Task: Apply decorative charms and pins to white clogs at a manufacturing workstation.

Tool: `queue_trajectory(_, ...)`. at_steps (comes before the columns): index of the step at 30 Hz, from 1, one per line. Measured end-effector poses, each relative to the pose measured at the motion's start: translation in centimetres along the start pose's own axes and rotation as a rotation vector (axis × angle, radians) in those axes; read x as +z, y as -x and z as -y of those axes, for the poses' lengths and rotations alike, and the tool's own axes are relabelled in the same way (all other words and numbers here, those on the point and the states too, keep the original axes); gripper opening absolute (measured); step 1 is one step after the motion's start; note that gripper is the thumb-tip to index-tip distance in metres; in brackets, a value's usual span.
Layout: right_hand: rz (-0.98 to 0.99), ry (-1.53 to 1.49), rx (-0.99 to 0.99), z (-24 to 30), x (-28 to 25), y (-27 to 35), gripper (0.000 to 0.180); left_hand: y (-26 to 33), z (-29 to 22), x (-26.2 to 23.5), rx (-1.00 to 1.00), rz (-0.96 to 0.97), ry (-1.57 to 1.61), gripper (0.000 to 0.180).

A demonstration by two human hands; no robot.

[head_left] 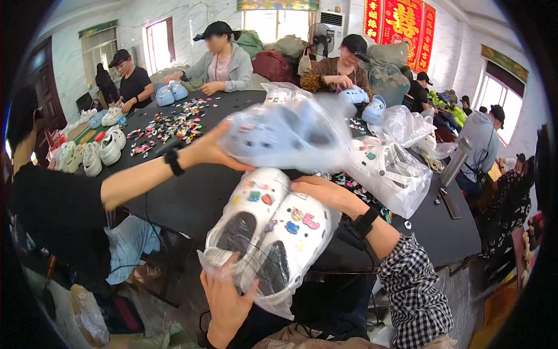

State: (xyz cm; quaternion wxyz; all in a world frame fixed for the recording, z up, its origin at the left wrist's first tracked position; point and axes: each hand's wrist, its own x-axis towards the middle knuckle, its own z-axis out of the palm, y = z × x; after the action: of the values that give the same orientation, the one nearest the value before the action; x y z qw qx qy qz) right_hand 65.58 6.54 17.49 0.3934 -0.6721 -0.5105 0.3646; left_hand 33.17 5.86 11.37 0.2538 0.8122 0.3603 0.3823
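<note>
Clearly, in the head view, everything centres on a pair of white clogs (264, 212) in a clear plastic bag (282, 305), straight ahead of the person and between the two hands. The pair's long axis runs away from the body, toes farther off and leaning slightly right, heels nearer. The left hand (224, 302) is at the heel end and closer to the body; its thumb and fingers are curled around the heels through the plastic. Reaching in from the right, the right hand (322, 192) lies across the toe end, fingers bent over it; its underside is hidden, so I cannot tell whether it pinches the clogs or only steadies them.

So the clogs lie beyond the left hand and to the left of the right hand, with both touching them. The heels stick out on the person's side of the dark table (430, 232). Just past the toes, a co-worker's hand (215, 148), coming from the left, holds blurred, bagged blue clogs (264, 136). Another bagged white pair (383, 180) sits to the right, beyond the right hand.
</note>
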Motion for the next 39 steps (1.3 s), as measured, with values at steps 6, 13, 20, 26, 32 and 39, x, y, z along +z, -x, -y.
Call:
queue_trajectory(6,-0.014,-0.185,0.181,0.9,0.3,0.4,0.049,0.5,2.1,1.8,0.150,-0.052,-0.200,0.059)
queue_trajectory(13,-0.007,-0.322,0.016,-0.3,0.3,1.6,0.023,-0.2,3.0,3.2,0.259,-0.165,-0.222,0.049)
queue_trajectory(20,-0.245,-0.494,-0.127,-0.2,0.6,3.3,0.015,-0.4,3.6,2.4,0.371,-0.205,-0.129,0.036)
queue_trajectory(26,-0.540,-0.361,-0.357,2.2,-3.9,6.4,0.017,0.2,2.3,-0.7,0.351,-0.135,-0.231,0.038)
queue_trajectory(32,-0.673,-0.098,-0.466,2.8,-5.2,8.7,0.020,0.5,0.9,-2.6,0.436,-0.137,-0.299,0.033)
queue_trajectory(39,-0.569,-0.314,-0.160,4.1,-5.0,11.2,0.021,0.8,2.1,-2.5,0.539,-0.098,-0.279,0.031)
